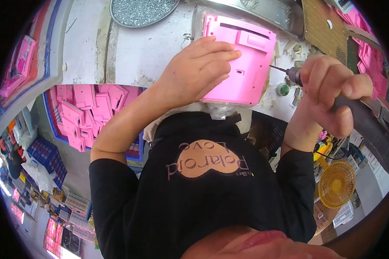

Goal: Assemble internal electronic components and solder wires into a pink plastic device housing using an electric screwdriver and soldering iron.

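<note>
A pink plastic casing [251, 86] lies on clear plastic wrap on the white table, its face showing small holes, a slot and a raised block. My left hand [199, 67] rests over its left side, fingers stretched out across the surface; the palm is hidden. To the right of the casing, my right hand [328, 88] is wrapped round a dark power screwdriver [363, 114]. The thin bit points left, its tip beside the casing's right edge and seemingly apart from the screw holes.
A round metal dish of small screws [145, 12] stands at the back, with a metal tray [285, 19] and brown cardboard [322, 32] farther right. A small green-topped container [283, 89] sits near the screwdriver. Pink parts [84, 112] fill a crate below left. A yellow fan [337, 183] is lower right.
</note>
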